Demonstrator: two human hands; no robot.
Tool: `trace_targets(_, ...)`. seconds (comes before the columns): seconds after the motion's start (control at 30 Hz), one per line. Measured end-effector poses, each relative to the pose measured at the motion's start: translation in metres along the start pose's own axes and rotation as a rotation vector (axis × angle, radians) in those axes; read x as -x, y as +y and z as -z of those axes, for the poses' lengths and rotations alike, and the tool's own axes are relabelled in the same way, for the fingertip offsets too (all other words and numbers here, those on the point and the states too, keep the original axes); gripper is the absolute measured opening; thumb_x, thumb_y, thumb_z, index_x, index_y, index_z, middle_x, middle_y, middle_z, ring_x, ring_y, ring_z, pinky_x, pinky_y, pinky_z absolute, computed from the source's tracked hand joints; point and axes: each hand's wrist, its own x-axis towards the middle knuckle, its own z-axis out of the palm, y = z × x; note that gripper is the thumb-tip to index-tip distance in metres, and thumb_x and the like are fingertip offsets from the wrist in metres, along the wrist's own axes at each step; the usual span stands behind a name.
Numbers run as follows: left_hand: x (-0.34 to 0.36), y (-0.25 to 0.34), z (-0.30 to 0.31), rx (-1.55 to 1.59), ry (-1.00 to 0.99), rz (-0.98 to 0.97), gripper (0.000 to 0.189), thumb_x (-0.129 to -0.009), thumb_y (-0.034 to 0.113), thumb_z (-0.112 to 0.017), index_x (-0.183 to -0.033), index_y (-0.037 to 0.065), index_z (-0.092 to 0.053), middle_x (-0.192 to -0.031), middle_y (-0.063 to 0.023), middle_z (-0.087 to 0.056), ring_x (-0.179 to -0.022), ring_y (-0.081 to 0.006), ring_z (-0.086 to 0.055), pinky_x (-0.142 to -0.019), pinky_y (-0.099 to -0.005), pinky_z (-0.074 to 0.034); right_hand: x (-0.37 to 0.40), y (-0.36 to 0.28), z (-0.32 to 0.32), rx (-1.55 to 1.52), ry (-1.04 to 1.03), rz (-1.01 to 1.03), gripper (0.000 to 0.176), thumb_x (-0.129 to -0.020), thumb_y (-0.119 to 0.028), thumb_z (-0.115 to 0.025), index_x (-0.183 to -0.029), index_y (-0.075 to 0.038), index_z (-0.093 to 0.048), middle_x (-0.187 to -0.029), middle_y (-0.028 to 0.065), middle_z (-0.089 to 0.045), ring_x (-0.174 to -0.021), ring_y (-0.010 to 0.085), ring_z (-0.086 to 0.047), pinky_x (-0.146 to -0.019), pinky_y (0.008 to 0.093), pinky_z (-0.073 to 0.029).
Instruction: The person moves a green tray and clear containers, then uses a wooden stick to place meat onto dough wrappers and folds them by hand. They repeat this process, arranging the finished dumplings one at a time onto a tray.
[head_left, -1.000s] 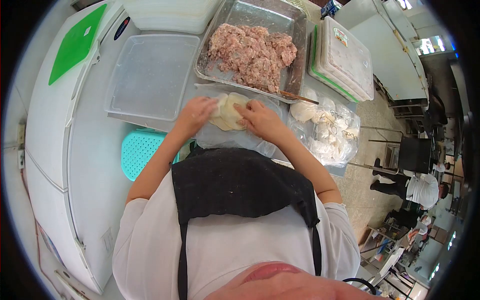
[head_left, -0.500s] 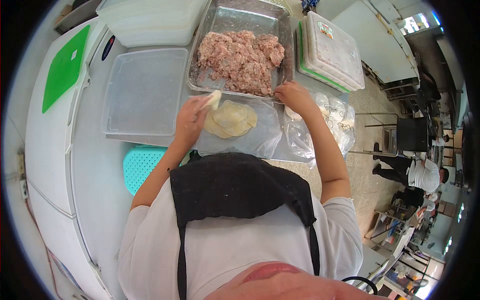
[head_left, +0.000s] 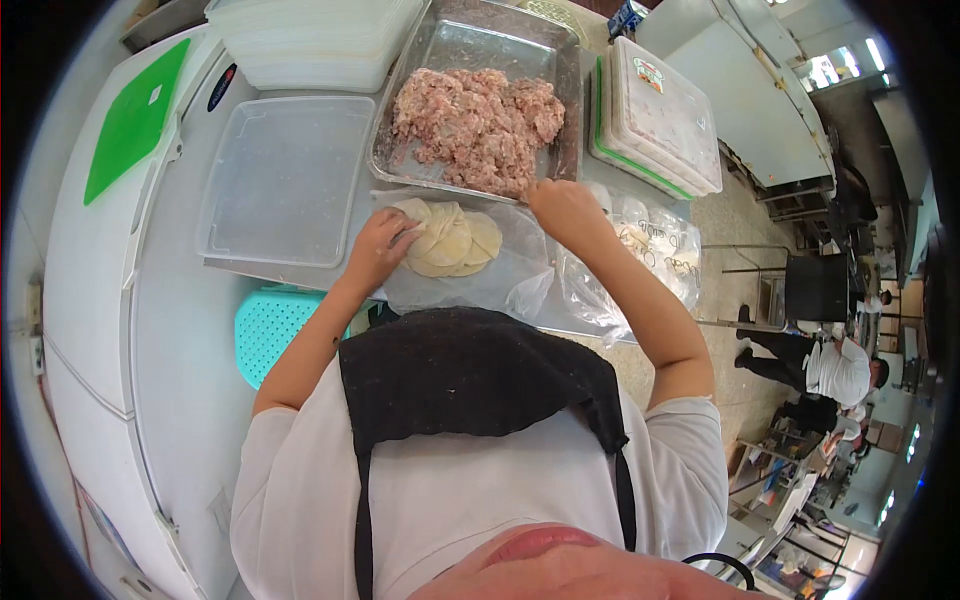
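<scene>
Lying nearer than the metal tray (head_left: pixel 495 48), dough rounds (head_left: pixel 457 245) are stacked, one pinched at left by the half-curled left hand (head_left: pixel 380 243); the right hand (head_left: pixel 563 206) is curled at the tray's near rim, its hold unclear.

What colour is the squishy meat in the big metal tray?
The meat is pink with paler bits; it shows best in the head view.
</scene>
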Motion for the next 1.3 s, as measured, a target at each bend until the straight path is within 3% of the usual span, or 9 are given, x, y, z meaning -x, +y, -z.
trace_targets(0.17, 0.004, 0.01, 0.011, 0.004, -0.012, -0.005, 0.013, -0.081, 0.009, -0.068, -0.089, 0.001, -0.062, -0.09, -0.0144, -0.062, -0.086, -0.0314, -0.06, -0.075, -0.0378, -0.048, -0.008, 0.036, 0.056, 0.119, -0.151, -0.038, 0.013, -0.077, -0.009, -0.057, -0.069, -0.006, -0.067, -0.072, 0.013, -0.067, -0.067, 0.029, -0.068, -0.057, 0.0396, -0.054)
trace_targets(0.27, 0.005, 0.019, 0.017, 0.026, -0.071, 0.151, 0.014, -0.082, 0.01, -0.067, -0.091, 0.001, -0.062, -0.088, -0.0137, -0.062, -0.084, -0.0304, -0.061, -0.075, -0.0368, -0.049, -0.016, 0.028, 0.04, 0.072, 0.171, -0.018, 0.013, -0.078, -0.012, -0.058, -0.07, -0.006, -0.067, -0.072, 0.014, -0.067, -0.066, 0.0284, -0.069, -0.056, 0.0393, -0.054)
trace_targets(0.47, -0.002, 0.028, 0.024, 0.11, -0.129, 0.314, 0.015, -0.081, 0.013, -0.067, -0.089, 0.002, -0.061, -0.087, -0.0131, -0.062, -0.085, -0.0315, -0.061, -0.076, -0.0373, -0.049, -0.026, 0.012, 0.043, 0.042, -0.052, 0.005, 0.01, -0.075, -0.011, -0.059, -0.07, -0.007, -0.067, -0.068, 0.0121, -0.065, -0.066, 0.0275, -0.068, -0.057, 0.0378, -0.055)
trace_targets(0.53, -0.008, 0.035, 0.026, -0.03, -0.101, 0.046, 0.014, -0.082, 0.014, -0.066, -0.089, 0.003, -0.061, -0.087, -0.0129, -0.061, -0.086, -0.0322, -0.061, -0.076, -0.0391, -0.049, -0.037, 0.03, 0.036, 0.053, 0.033, 0.01, 0.011, -0.075, -0.01, -0.059, -0.071, -0.007, -0.068, -0.069, 0.0126, -0.066, -0.067, 0.0274, -0.068, -0.057, 0.038, -0.054)
trace_targets(0.8, -0.007, 0.02, 0.03, -0.039, -0.18, 0.025, 0.013, -0.084, 0.014, -0.065, -0.087, 0.002, -0.061, -0.087, -0.0141, -0.061, -0.083, -0.0342, -0.06, -0.073, -0.0408, -0.049, -0.026, 0.026, 0.024, 0.053, -0.063, -0.004, 0.011, -0.075, -0.008, -0.059, -0.072, -0.006, -0.068, -0.071, 0.0123, -0.066, -0.069, 0.0301, -0.068, -0.058, 0.0403, -0.054)
trace_targets(0.97, -0.022, 0.032, 0.043, 0.03, -0.222, 0.108, 0.015, -0.086, 0.015, -0.062, -0.084, 0.001, -0.061, -0.083, -0.0136, -0.062, -0.082, -0.0302, -0.062, -0.073, -0.0379, -0.05, -0.029, 0.037, 0.053, -0.113, -0.063, -0.187, 0.019, -0.087, -0.018, -0.057, -0.086, -0.003, -0.067, -0.086, 0.0142, -0.064, -0.085, 0.0336, -0.063, -0.076, 0.0432, -0.051)
trace_targets(1.07, -0.031, 0.037, 0.043, 0.218, -0.085, 0.243, 0.013, -0.088, 0.014, -0.062, -0.092, 0.002, -0.061, -0.09, -0.0109, -0.064, -0.087, -0.0244, -0.065, -0.076, -0.0363, -0.052, -0.029, 0.032, 0.057, -0.324, 0.068, -0.149, 0.02, -0.088, -0.016, -0.057, -0.099, -0.002, -0.066, -0.092, 0.0154, -0.062, -0.091, 0.0342, -0.061, -0.079, 0.0427, -0.049)
trace_targets(1.13, -0.046, 0.039, 0.047, 1.325, 0.032, 0.736, 0.018, -0.091, 0.015, -0.06, -0.105, 0.004, -0.058, -0.099, -0.0095, -0.064, -0.093, -0.0225, -0.065, -0.083, -0.0373, -0.053, -0.028, 0.029, 0.052, -0.382, 0.126, -0.142, 0.021, -0.087, -0.013, -0.058, -0.104, -0.002, -0.065, -0.093, 0.0155, -0.062, -0.091, 0.0343, -0.061, -0.078, 0.0421, -0.049)
trace_targets(1.3, -0.074, 0.049, 0.031, 1.537, 0.058, 0.782, 0.03, -0.095, 0.019, -0.055, -0.119, 0.002, -0.051, -0.111, -0.0121, -0.062, -0.1, -0.0269, -0.063, -0.089, -0.0408, -0.052, -0.03, 0.002, 0.078, -0.61, 0.313, -0.113, 0.026, -0.086, -0.009, -0.06, -0.111, -0.005, -0.064, -0.089, 0.0161, -0.06, -0.09, 0.0348, -0.06, -0.077, 0.0421, -0.048)
